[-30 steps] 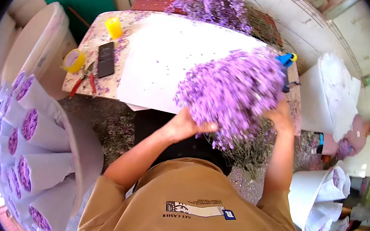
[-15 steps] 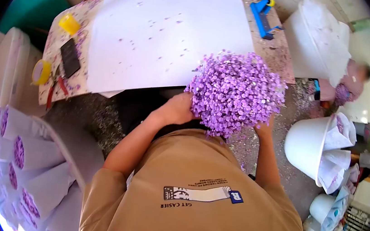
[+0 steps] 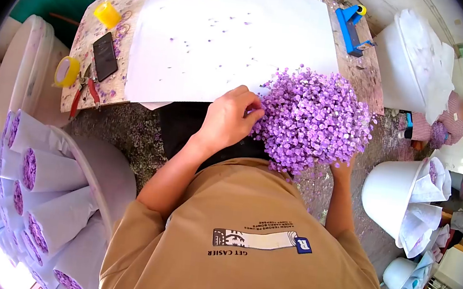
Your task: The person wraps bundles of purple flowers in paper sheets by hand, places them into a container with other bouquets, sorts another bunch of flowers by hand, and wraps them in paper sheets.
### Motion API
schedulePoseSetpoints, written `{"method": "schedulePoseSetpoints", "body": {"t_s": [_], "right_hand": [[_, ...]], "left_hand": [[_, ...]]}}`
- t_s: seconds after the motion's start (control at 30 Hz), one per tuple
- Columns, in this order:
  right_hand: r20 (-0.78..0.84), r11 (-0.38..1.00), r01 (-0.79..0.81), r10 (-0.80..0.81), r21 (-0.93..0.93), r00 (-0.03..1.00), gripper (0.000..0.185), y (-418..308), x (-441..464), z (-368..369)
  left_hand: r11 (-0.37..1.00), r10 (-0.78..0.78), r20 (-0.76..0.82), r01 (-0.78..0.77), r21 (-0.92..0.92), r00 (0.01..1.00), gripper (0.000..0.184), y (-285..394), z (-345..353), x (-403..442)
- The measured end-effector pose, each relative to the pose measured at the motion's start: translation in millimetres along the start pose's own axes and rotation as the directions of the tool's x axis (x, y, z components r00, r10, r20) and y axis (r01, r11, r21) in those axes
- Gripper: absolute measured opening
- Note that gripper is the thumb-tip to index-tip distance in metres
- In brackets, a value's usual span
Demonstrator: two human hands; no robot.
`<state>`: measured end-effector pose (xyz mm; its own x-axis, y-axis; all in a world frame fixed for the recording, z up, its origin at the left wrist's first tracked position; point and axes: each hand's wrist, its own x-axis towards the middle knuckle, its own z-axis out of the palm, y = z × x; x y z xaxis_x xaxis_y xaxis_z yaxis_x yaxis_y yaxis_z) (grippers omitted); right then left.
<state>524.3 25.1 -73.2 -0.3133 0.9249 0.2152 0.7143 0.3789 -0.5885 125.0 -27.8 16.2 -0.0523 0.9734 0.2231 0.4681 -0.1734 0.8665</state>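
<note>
A round bunch of small purple flowers (image 3: pixel 314 122) fills the space right of centre, near the table's front edge. Under its lower right side is my right hand (image 3: pixel 343 167), mostly hidden by the blossoms, with its fingers out of sight. My left hand (image 3: pixel 230 116) is raised at the bunch's left edge, fingers curled and thumb near the fingertips; what lies between them, if anything, is too small to name. Behind the flowers, a large white paper sheet (image 3: pixel 226 41) covers the table's middle, scattered with petals.
At the table's left lie yellow tape rolls (image 3: pixel 107 14), a black phone (image 3: pixel 105 56) and red-handled pliers (image 3: pixel 93 92). A blue tape dispenser (image 3: pixel 349 32) is back right. Wrapped bunches (image 3: pixel 54 173) fill a tub at left. White buckets (image 3: pixel 388 194) and another person (image 3: pixel 452 119) are at right.
The bunch, first tilted over the table, now faces upward nearer my body. My left hand has risen from below the blossoms to their left edge. The view has shifted.
</note>
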Motion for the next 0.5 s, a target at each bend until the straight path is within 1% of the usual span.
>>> {"method": "schedulePoseSetpoints", "body": {"t_s": [0.07,0.1,0.13,0.2,0.23,0.27,0.3,0.33,0.4,0.43,0.47,0.5], "right_hand": [[0.023,1.000,-0.012,0.013,-0.029,1.000,0.064,11,-7,2],[0.002,0.996,0.021,-0.021,-0.087,1.000,0.063,20,-11,6],[-0.004,0.993,0.039,-0.040,-0.107,0.999,0.063,30,-13,8],[-0.016,0.986,0.075,-0.079,-0.149,0.997,0.063,26,-11,9],[-0.021,0.990,0.070,-0.073,-0.123,0.997,0.061,25,-9,8],[-0.024,0.992,0.064,-0.067,-0.110,0.997,0.061,23,-9,7],[-0.027,0.994,0.058,-0.061,-0.097,0.998,0.060,20,-8,6],[-0.018,0.990,0.066,-0.068,-0.121,0.998,0.059,21,-9,6],[-0.006,0.987,0.073,-0.075,-0.141,0.997,0.058,25,-10,7],[-0.005,0.986,0.066,-0.067,-0.151,0.998,0.058,28,-10,8],[-0.004,0.985,0.060,-0.061,-0.162,0.998,0.057,28,-8,9],[-0.007,0.986,0.060,-0.062,-0.159,0.998,0.057,28,-7,11]], "left_hand": [[0.980,-0.016,0.003,0.015,0.200,1.000,0.015,3,7,-4],[0.966,0.018,-0.018,-0.013,0.260,1.000,0.015,3,11,-5],[0.965,0.019,-0.015,-0.014,0.261,1.000,0.015,-1,16,-6],[0.957,0.095,-0.051,-0.077,0.280,0.994,0.013,-9,21,-5],[0.956,0.098,-0.051,-0.080,0.282,0.994,0.013,-13,22,-4],[0.996,-0.034,-0.098,0.041,0.077,0.995,0.012,-12,20,-3],[0.978,-0.172,-0.115,0.156,-0.135,0.978,0.011,-13,19,-3],[0.869,-0.312,-0.030,0.272,-0.413,0.950,0.009,-21,20,1],[0.726,-0.357,0.075,0.327,-0.605,0.931,0.010,-11,8,12],[0.769,-0.351,0.135,0.367,-0.523,0.927,0.013,-17,6,16],[0.772,-0.350,0.132,0.366,-0.520,0.927,0.013,-18,6,19],[0.877,-0.271,0.129,0.300,-0.375,0.954,0.014,-19,6,22]]}}
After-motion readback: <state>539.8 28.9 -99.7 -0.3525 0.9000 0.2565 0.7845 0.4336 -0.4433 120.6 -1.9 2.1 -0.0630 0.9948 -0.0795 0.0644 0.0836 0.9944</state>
